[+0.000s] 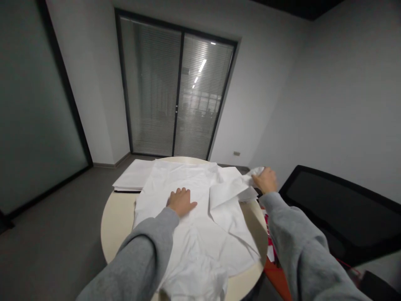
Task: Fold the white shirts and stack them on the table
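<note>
A white shirt (200,232) lies spread over the round table (114,217), wrinkled along its near end. My left hand (181,202) rests flat on the shirt near its middle, fingers stretched out. Off to the right, my right hand (265,180) is closed on the end of a sleeve (227,193) and holds it out past the table's edge. The sleeve runs in a loose fold across the shirt's right side. What exactly sits between my right fingertips is partly hidden by the hand.
A flat white stack (131,175) with a dark bottom edge lies at the table's back left. A black-framed mesh chair back (338,205) stands to the right, near red and orange items (275,276). Beyond the table is a glass partition with blinds (178,92).
</note>
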The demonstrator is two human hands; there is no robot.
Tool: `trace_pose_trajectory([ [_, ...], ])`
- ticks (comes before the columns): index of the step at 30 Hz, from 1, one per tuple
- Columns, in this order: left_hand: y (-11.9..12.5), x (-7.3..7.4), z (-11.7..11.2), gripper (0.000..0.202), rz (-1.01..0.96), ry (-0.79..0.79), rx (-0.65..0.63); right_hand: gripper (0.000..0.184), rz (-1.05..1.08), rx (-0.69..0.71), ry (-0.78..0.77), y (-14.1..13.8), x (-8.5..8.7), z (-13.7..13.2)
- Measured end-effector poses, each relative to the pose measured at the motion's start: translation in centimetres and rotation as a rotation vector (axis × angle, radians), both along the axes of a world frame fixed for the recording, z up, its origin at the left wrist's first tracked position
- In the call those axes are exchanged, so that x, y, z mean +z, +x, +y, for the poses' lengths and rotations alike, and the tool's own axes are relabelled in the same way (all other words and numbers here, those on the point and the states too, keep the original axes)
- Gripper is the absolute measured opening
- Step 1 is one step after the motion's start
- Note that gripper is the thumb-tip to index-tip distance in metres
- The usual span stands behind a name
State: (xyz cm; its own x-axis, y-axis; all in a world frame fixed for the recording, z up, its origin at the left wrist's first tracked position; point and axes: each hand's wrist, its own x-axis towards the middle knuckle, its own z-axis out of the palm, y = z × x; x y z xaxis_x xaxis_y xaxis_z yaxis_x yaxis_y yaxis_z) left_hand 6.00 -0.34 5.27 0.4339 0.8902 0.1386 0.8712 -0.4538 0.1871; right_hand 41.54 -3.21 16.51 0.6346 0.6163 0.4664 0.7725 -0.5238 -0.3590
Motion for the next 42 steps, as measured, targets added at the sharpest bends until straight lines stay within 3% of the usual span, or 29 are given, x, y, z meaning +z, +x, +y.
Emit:
trace_pose_trajectory([
  [2, 1.6, -0.1, 0.7, 0.052, 0.000, 0.002, 0.010, 0.078, -0.168, -0.064, 0.079, -0.7, -1.5, -1.4],
  [3, 2.3, -0.3, 1.0, 0.049, -0.004, 0.008, 0.010, 0.079, -0.255, 0.002, 0.078, -2.0, -2.5, -1.8],
  [9, 3.1, -0.7, 1.7, 0.025, -0.072, -0.010, 0.037, 0.056, -0.368, 0.819, -0.351, -12.9, -9.6, -2.1],
  [12, 1.2, 0.7, 3.3, 0.028, -0.133, -0.011, 0.147, 0.056, -0.281, 1.000, -0.457, -14.6, -12.8, -2.5],
  [14, -1.6, 2.1, 4.8, 0.028, -0.326, 0.003, 0.260, 0.054, -0.227, 1.019, -0.462, -14.3, -14.1, -2.6],
  [17, -8.3, 4.2, 6.1, 0.022, -0.775, 0.086, 0.410, 0.052, -0.210, 0.998, -0.429, -13.4, -15.0, -2.5],
  [20, -16.7, 4.8, 4.7, 0.025, -1.089, 0.182, 0.627, 0.051, -0.218, 0.987, -0.407, -13.3, -15.2, -2.4],
  [23, -23.8, 3.8, 1.3, 0.030, -1.157, 0.234, 0.840, 0.051, -0.213, 0.985, -0.398, -13.6, -15.4, -2.3],
  [26, -27.3, 2.5, -1.8, 0.030, -1.008, 0.256, 0.956, 0.051, -0.215, 0.973, -0.383, -13.8, -15.5, -2.3],
  [29, -25.9, 2.0, -3.3, 0.039, -0.609, 0.452, 0.913, 0.050, -0.223, 0.969, -0.375, -13.8, -15.6, -2.2],
  [31, -22.5, 2.1, -3.7, 0.042, -0.371, 0.535, 0.734, 0.050, -0.226, 0.968, -0.377, -13.9, -15.6, -2.2],
  [34, -16.1, 1.6, -4.2, 0.044, -0.180, 0.329, 0.273, 0.051, -0.228, 0.959, -0.390, -14.1, -15.4, -2.3],
  [36, -12.7, 0.6, -4.7, 0.052, -0.074, 0.165, 0.095, 0.051, -0.231, 0.949, -0.401, -14.1, -15.3, -2.5],
  [39, -10.7, -1.3, -5.3, 0.062, 0.051, 0.007, 0.081, 0.049, -0.258, 0.929, -0.409, -13.8, -15.0, -2.9],
  [42, -11.4, -2.1, -5.6, 0.053, 0.123, 0.040, 0.147, 0.048, -0.298, 0.914, -0.387, -13.3, -14.4, -3.3],
])
